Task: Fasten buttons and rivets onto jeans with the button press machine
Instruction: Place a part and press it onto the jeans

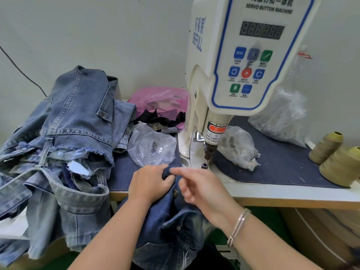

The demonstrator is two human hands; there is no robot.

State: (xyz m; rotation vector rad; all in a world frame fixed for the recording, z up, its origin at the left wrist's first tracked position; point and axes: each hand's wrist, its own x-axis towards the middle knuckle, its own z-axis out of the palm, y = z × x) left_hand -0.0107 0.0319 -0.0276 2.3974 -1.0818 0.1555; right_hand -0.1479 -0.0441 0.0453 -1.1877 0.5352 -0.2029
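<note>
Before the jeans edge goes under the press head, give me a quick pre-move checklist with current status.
1. Left hand grips the jeans edge: ok.
2. Right hand has a firm hold: cannot tell, blurred.
3. Fabric seated over the lower die: not ok, still short of it.
4. Fingers outside the press head: ok.
5. Button loaded in the head: cannot tell.
6. Earlier button away from the die: ok.

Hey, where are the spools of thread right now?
In the head view, the two spools of thread stand at the far right edge of the table, on the dark cloth mat, right of the button press machine and its clear plastic bags.
</note>
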